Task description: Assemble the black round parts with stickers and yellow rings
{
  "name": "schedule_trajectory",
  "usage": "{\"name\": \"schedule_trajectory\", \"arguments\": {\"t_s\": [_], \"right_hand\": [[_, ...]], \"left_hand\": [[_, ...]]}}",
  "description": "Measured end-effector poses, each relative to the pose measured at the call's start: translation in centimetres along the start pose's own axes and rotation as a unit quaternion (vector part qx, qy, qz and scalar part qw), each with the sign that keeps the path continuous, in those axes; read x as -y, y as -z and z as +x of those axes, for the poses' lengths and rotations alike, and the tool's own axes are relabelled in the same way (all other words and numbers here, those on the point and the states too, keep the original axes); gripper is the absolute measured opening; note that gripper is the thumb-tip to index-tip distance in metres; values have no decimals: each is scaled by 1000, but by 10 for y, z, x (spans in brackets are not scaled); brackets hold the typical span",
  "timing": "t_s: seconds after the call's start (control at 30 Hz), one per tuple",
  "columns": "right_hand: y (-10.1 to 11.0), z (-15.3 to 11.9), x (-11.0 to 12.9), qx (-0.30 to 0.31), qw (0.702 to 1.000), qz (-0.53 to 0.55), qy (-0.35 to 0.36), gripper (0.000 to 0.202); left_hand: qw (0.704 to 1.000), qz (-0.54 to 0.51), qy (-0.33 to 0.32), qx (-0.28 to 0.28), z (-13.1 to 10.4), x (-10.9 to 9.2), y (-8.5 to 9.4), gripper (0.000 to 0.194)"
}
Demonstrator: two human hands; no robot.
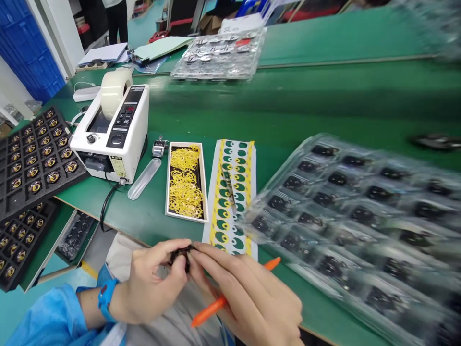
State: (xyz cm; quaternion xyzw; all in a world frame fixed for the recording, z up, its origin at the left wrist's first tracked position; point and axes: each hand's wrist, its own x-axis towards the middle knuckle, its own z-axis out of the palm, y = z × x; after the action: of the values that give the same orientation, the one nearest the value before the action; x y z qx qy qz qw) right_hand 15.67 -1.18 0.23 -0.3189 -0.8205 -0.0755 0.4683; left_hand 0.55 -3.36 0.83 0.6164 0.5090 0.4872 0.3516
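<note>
Bench: green top (pixel 324 105), filling most of the view; blue crates (pixel 27 53) stacked at far left, a standing person (pixel 117 29) behind.
Dark part: small black piece (pixel 182 253), held between both hands above the near bench edge; detail mostly hidden by fingers.
Left hand (pixel 151 283): thumb and index finger clamped on the black piece; blue wristband (pixel 106 300) at the wrist.
Right hand (pixel 248 293): fingertips together against the same piece; an orange stick (pixel 211 311) is lodged slantwise among the fingers.
Sticker sheet (pixel 254 187): white and yellow with oval cut-outs, just beyond the right hand; tweezers (pixel 228 186) lie on it.
Yellow rings (pixel 185 194): heaped in a white box (pixel 167 192), left of the sheet.
Tape dispenser (pixel 139 120): white, farther left; a tally counter (pixel 159 147) and a clear strip (pixel 144 179) sit between it and the box.
Blister tray (pixel 306 274): clear, at right, dark items in its pockets; blurred.
Black tray (pixel 9 199): left bench end, tilted, round gold-and-black parts (pixel 71 166) in rows.
</note>
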Motion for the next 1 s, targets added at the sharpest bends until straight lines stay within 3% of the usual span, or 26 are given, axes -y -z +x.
{"name": "schedule_trajectory", "arguments": {"t_s": [0.13, 0.23, 0.33, 0.4, 0.47, 0.57, 0.73, 0.87, 1.0], "right_hand": [[-9, 4, 3, -21, 999, -8, -30, 10], [-13, 5, 6, -16, 997, -10, -69, 12], [-7, 6, 7, 0, 983, 60, -173, 7], [0, 8, 4, 19, 959, 132, -249, 7], [6, 14, -1, 55, 940, 181, -283, 9], [6, 22, -9, 115, 933, 228, -252, 11], [-1, 24, -10, 160, 924, 276, -212, 17], [1, 23, -5, 220, 904, 286, -229, 20], [0, 23, -3, 241, 877, 302, -286, 44]], "left_hand": [[999, -30, 28, -12, 8, 0, 1, 25], [992, -92, 91, -11, 14, 2, 3, 22], [964, -181, 195, 0, 22, 7, 6, 12], [937, -235, 257, 17, 28, 11, 10, 18], [921, -261, 285, 41, 33, 15, 14, 26], [918, -273, 275, 81, 40, 16, 19, 26], [910, -280, 267, 151, 49, 8, 24, 19], [919, -242, 265, 166, 54, 2, 25, 14], [919, -230, 271, 169, 55, 3, 24, 12]]}}
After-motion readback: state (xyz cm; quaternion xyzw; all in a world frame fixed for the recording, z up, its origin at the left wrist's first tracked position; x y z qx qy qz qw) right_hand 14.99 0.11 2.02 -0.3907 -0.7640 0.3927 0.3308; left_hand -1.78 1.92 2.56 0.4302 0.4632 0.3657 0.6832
